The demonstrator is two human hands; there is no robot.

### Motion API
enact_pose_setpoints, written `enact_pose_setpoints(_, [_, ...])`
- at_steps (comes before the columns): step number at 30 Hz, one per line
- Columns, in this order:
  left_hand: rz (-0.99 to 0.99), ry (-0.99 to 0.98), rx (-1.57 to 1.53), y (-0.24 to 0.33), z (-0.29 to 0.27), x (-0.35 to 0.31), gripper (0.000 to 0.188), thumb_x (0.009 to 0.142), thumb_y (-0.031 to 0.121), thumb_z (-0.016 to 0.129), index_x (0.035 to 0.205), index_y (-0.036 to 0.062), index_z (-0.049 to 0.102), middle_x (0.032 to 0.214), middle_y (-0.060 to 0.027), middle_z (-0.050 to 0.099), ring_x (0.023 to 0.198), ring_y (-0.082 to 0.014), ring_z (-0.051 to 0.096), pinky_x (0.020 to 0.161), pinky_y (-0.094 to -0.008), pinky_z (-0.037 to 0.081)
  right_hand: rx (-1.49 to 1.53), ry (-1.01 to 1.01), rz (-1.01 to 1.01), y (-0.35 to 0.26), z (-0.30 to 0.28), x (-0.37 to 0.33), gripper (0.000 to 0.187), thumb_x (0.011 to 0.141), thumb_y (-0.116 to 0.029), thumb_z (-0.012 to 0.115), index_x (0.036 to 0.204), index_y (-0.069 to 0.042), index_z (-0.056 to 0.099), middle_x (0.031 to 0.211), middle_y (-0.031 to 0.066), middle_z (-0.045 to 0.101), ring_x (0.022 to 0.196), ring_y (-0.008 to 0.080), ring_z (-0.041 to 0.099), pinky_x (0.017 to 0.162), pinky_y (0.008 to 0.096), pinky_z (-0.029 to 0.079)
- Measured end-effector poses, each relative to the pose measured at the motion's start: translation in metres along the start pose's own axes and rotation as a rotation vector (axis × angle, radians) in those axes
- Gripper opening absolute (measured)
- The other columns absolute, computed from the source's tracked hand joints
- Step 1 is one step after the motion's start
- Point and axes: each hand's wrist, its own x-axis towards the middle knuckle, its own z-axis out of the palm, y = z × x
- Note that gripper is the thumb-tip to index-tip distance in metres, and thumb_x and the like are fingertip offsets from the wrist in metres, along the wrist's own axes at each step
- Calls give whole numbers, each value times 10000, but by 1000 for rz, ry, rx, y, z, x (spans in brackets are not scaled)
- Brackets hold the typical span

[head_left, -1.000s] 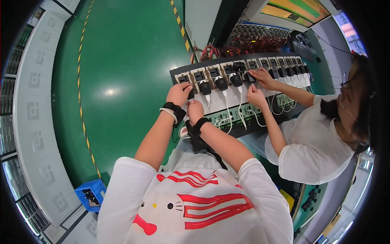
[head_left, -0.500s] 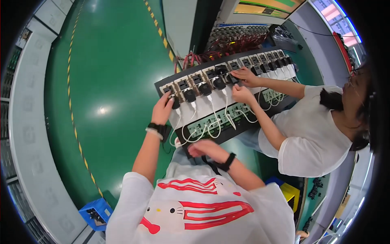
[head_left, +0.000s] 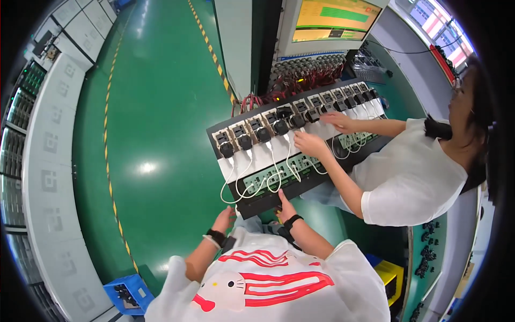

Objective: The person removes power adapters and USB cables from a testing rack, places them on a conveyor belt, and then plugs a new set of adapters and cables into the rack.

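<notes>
A long black-edged test board (head_left: 257, 204) stands in front of me, with a row of sockets along its far side. Several black charger plugs (head_left: 262, 134) sit in the sockets, and white cables (head_left: 272, 161) run from them to a green circuit strip (head_left: 257, 182). My left hand (head_left: 224, 219) is beside the board's near left corner, fingers loosely apart, nothing visible in it. At the near edge is my right hand (head_left: 286, 208), thumb raised against the edge and spread from the partly hidden fingers. A co-worker's hands (head_left: 311, 144) are at the plugs toward the middle.
Behind the board rise a cabinet with a lit screen (head_left: 335, 21) and bundles of red wires (head_left: 249, 102). The co-worker (head_left: 413, 172) stands at the right. A blue bin (head_left: 129, 294) is at lower left, a yellow bin (head_left: 390, 276) at lower right.
My left hand has left the leftmost plug and come back toward me, below the board's corner. My right hand has moved up to the near edge. The co-worker's hands have shifted slightly.
</notes>
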Motion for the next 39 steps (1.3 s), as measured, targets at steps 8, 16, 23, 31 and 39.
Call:
enact_pose_setpoints(8, [352, 845, 311, -21, 77, 92, 335, 936, 203, 374, 885, -21, 618, 956, -243, 633, 832, -378, 622, 651, -440, 479, -374, 147, -46, -8, -19, 7, 921, 661, -614, 714, 1250, 38, 440, 1225, 158, 506, 1078, 293, 519, 857, 455, 451])
enact_pose_setpoints(16, [-62, 847, 636, -9, 77, 62, 228, 891, 112, 469, 1009, -3, 626, 1014, -214, 643, 890, -318, 655, 699, -357, 531, -547, 73, -243, -27, -14, -31, 1059, 615, -612, 743, 1276, 139, 395, 1310, 234, 456, 1202, 323, 466, 964, 397, 399])
enact_pose_setpoints(23, [-153, 1017, -1, 29, 105, 22, 375, 891, 256, 410, 917, -27, 655, 976, -217, 655, 917, -376, 632, 773, -422, 491, -581, 250, -295, -26, -10, -37, 910, 597, -606, 749, 1089, 137, 568, 1152, 282, 563, 1101, 348, 549, 914, 383, 434])
enact_pose_setpoints(31, [-135, 1046, 311, 40, 119, 13, 346, 908, 197, 373, 936, -28, 634, 956, -213, 654, 903, -364, 638, 754, -441, 520, -494, 301, -299, -7, -12, -1, 656, 638, -491, 794, 803, 114, 601, 837, 162, 620, 706, 223, 575, 655, 370, 464])
enact_pose_setpoints(39, [-118, 1103, -55, 35, 113, 9, 417, 856, 252, 376, 907, -69, 636, 978, -270, 625, 874, -427, 601, 779, -484, 458, -508, 271, -319, 5, -15, 7, 776, 648, -595, 711, 1023, 80, 633, 1058, 243, 624, 1011, 340, 594, 874, 378, 451])
